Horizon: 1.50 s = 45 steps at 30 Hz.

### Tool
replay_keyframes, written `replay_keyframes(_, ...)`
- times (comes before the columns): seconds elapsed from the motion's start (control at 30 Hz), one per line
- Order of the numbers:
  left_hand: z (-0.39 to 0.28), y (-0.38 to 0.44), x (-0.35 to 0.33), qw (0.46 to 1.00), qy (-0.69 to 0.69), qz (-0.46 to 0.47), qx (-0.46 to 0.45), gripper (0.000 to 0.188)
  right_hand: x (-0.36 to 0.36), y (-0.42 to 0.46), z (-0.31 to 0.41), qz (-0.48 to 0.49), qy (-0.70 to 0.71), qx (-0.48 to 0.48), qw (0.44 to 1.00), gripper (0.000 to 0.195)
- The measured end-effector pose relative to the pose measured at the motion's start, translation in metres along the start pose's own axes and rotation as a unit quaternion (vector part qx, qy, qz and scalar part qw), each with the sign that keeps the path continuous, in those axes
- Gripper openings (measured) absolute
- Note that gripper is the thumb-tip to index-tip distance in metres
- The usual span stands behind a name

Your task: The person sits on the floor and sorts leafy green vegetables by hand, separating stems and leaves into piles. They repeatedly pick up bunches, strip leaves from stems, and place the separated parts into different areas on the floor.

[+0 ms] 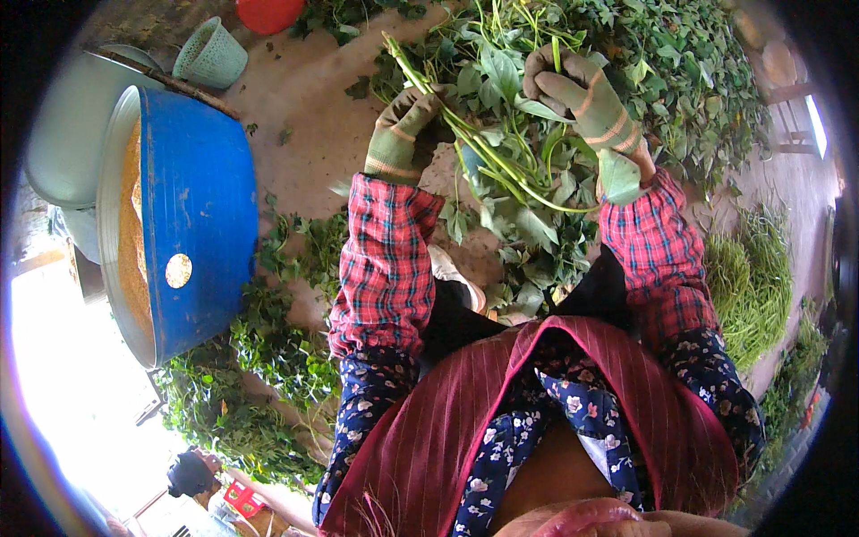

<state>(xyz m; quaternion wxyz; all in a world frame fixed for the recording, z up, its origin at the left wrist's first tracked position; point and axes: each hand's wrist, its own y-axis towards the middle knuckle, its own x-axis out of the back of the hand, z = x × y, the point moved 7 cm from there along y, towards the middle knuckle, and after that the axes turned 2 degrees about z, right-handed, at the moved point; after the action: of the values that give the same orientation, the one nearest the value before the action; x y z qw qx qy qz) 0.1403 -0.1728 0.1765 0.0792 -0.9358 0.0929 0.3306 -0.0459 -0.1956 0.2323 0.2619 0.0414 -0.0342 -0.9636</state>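
Note:
My left hand (pixel 406 127), in a green and dark knitted work glove, grips a bundle of long green stems (pixel 493 156) that slants down to the right. My right hand (pixel 577 97) wears a matching glove and is curled around a short green stem (pixel 556 54), whose end sticks up past the fingers. A broad green leaf (pixel 621 178) lies against my right wrist. Beneath and beyond both hands spreads a heap of leafy vines (pixel 671 87). Its loose leaves hang around the bundle and partly cover what is below.
To the left stands a blue drum (pixel 201 201) with orange-brown granular contents (pixel 131 221). Behind it are a mint-green basket (pixel 211 57) and a red container (pixel 268 13). Bare green stems (pixel 751 288) are piled at right. More vines (pixel 288 342) cover the left floor; another person (pixel 194 473) is at lower left.

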Motion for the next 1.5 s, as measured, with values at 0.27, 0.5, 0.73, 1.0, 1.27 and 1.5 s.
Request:
replay_keyframes(0.27,0.022,0.002,-0.006,0.995,0.03,0.081,0.056,0.032,-0.029,0.004,-0.01,0.02,-0.077,0.042,0.996,0.012)
replay_keyframes(0.5,0.024,-0.002,-0.026,0.993,0.096,0.057,0.047,0.03,-0.036,0.002,-0.008,0.024,-0.187,0.079,0.979,0.019)
replay_keyframes(0.73,0.032,-0.003,-0.036,0.979,0.155,0.113,0.062,0.042,-0.032,0.003,-0.029,-0.006,-0.214,0.0,0.977,0.026)
replay_keyframes(1.0,0.035,-0.009,-0.039,0.988,0.046,0.12,0.085,0.038,0.051,-0.002,-0.004,-0.222,-0.358,0.148,0.895,0.016)
replay_keyframes(1.27,0.038,-0.002,-0.02,0.995,0.008,0.061,0.077,0.023,0.005,0.005,-0.035,0.082,0.347,-0.06,0.933,0.012)
replay_keyframes(1.5,0.021,0.001,-0.008,0.996,0.041,-0.054,-0.062,0.015,-0.062,-0.009,-0.005,-0.006,-0.355,0.112,0.928,0.036)
